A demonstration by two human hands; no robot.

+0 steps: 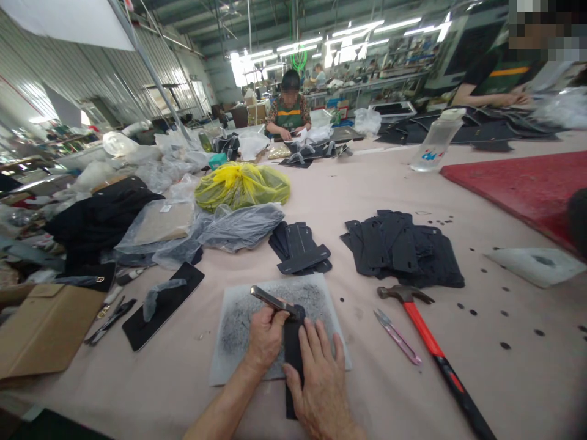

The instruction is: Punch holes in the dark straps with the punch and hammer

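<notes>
My left hand is closed round a metal punch-like tool, which leans with its lower end at the top of a black strip. Flat on that strip lies my right hand, fingers spread. Under both is a white board speckled with dark marks. Behind the board sit a small stack of black pieces and a larger pile of black pieces. To the right, a claw hammer with a red and black handle lies beside pink thread snips.
A cardboard box, a black panel and plastic bags stand left. Behind are a yellow bag, a clear bottle and a red board. One person sits across the table; another is at upper right.
</notes>
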